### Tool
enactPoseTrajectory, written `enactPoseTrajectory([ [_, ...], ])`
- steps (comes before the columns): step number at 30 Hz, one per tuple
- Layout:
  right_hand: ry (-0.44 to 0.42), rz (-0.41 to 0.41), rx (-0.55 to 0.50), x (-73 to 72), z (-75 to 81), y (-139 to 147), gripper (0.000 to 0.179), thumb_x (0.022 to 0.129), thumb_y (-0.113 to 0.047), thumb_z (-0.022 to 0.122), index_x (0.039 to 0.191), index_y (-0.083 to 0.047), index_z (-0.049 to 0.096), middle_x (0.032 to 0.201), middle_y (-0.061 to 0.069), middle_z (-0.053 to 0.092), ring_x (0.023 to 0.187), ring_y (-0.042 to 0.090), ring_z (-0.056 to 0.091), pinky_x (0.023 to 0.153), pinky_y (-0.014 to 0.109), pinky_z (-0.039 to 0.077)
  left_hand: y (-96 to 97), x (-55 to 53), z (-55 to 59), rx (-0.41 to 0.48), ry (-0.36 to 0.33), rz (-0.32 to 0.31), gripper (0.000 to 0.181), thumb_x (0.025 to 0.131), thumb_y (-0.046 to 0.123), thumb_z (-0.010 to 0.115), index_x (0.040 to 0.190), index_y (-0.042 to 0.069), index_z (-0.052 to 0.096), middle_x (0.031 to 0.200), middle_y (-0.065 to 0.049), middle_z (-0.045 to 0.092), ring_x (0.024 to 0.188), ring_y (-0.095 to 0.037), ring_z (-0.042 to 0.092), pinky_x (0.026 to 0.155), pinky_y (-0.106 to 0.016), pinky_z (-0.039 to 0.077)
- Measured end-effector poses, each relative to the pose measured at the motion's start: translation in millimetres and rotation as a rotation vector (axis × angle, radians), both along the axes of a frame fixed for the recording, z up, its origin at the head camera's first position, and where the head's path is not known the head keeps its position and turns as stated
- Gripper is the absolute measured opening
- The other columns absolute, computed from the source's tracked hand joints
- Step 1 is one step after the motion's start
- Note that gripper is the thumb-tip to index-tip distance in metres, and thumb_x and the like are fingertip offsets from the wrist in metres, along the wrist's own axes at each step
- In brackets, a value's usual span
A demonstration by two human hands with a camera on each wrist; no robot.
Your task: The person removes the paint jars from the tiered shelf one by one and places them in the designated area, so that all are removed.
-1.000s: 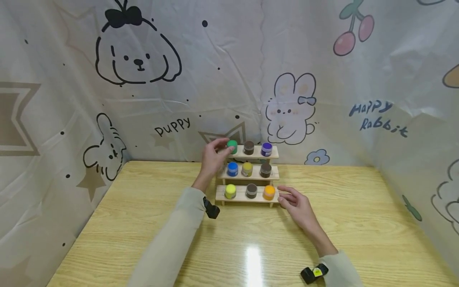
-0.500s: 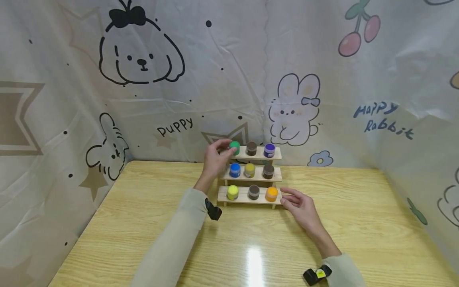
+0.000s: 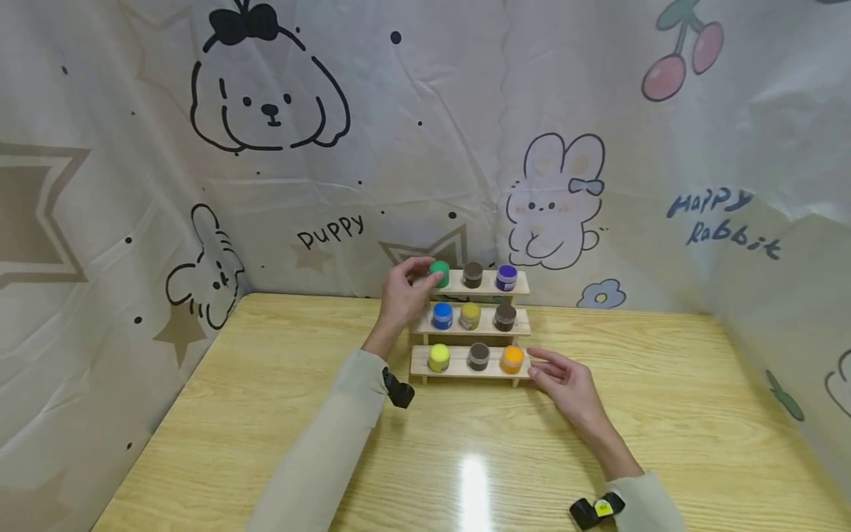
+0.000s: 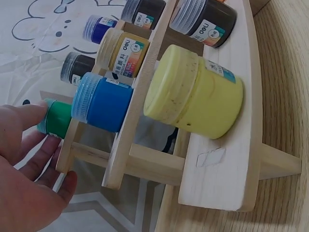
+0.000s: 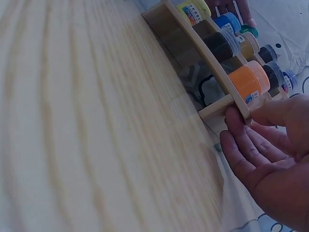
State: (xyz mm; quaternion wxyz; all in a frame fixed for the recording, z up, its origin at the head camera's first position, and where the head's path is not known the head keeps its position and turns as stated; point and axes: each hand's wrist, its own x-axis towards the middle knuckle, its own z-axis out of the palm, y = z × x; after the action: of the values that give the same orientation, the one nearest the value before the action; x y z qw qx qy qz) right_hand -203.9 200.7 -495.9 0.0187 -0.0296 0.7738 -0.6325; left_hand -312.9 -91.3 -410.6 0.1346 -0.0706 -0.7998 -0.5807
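Observation:
A three-tier wooden display rack [image 3: 495, 369] stands near the back of the table, each tier bearing small paint jars. At the top tier's left end, my left hand [image 3: 402, 293] pinches the green paint jar [image 3: 439, 274] between thumb and index finger; its other fingers hang below, by the tier's end, in the left wrist view. My right hand [image 3: 569, 386] grips the right end of the bottom tier, thumb above and fingers beneath in the right wrist view. Beside that thumb sits the orange paint jar [image 5: 248, 81]. A yellow jar [image 4: 193, 92] and a blue jar [image 4: 102, 101] fill the left ends below.
The top tier also bears a dark jar [image 3: 473, 275] and a purple jar [image 3: 507, 278]. A cloth [image 3: 452, 162] with cartoon prints hangs right behind the rack and along the table's sides. The wood-grain table [image 3: 299, 369] extends to both sides and in front.
The whole head view has slid slightly, so everything appears farther right. Both hands keep the same places on the green paint jar and the rack.

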Motion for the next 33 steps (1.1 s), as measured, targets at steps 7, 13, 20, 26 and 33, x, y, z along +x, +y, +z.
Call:
enactPoseTrajectory([
  [7, -0.019, 0.007, -0.028, 2.4, -3.7, 2.5, 0.045, 0.103, -0.012, 0.065, 0.144, 0.002, 0.054, 0.129, 0.029, 0.064, 0.101, 0.007, 0.071, 0.089, 0.029, 0.058, -4.6, 4.0, 1.8, 0.035, -0.002, -0.019, 0.029, 0.097, 0.020, 0.074, 0.123, 0.006, 0.071, 0.115, -0.010, 0.070, 0.108, -0.026, 0.064, 0.095, -0.039, 0.053],
  [13, -0.036, 0.004, -0.045, 2.6, -8.0, 2.1, 0.044, 0.103, -0.010, 0.063, 0.144, 0.002, 0.053, 0.130, 0.030, 0.063, 0.103, 0.012, 0.072, 0.090, 0.031, 0.058, -19.9, 14.0, 3.7, 0.085, 0.062, -0.067, 0.030, 0.097, 0.015, 0.074, 0.124, 0.002, 0.070, 0.116, -0.015, 0.070, 0.108, -0.030, 0.066, 0.096, -0.040, 0.055],
  [20, -0.029, 0.026, -0.071, 0.8, -7.9, 0.4, 0.043, 0.104, -0.010, 0.062, 0.145, 0.002, 0.053, 0.130, 0.030, 0.063, 0.101, 0.016, 0.073, 0.089, 0.033, 0.059, -44.1, 30.5, 3.4, 0.158, 0.106, -0.037, 0.032, 0.094, 0.010, 0.076, 0.123, -0.001, 0.069, 0.117, -0.017, 0.070, 0.106, -0.026, 0.067, 0.090, -0.026, 0.055],
  [26, -0.023, 0.029, -0.069, 0.3, -5.6, 2.8, 0.044, 0.104, -0.013, 0.062, 0.145, 0.002, 0.053, 0.133, 0.030, 0.062, 0.104, 0.014, 0.072, 0.090, 0.032, 0.059, -63.9, 47.5, -2.5, 0.197, 0.116, 0.005, 0.030, 0.093, 0.006, 0.077, 0.121, -0.003, 0.069, 0.117, -0.019, 0.069, 0.103, -0.023, 0.067, 0.091, -0.028, 0.055],
  [33, -0.007, 0.043, -0.076, -1.7, -6.2, 3.5, 0.044, 0.104, -0.013, 0.063, 0.144, 0.003, 0.053, 0.131, 0.030, 0.063, 0.102, 0.011, 0.072, 0.088, 0.032, 0.059, -81.4, 60.2, -24.7, 0.217, 0.087, 0.090, 0.030, 0.091, 0.003, 0.078, 0.119, -0.005, 0.070, 0.115, -0.022, 0.069, 0.100, -0.016, 0.066, 0.091, -0.027, 0.056],
])
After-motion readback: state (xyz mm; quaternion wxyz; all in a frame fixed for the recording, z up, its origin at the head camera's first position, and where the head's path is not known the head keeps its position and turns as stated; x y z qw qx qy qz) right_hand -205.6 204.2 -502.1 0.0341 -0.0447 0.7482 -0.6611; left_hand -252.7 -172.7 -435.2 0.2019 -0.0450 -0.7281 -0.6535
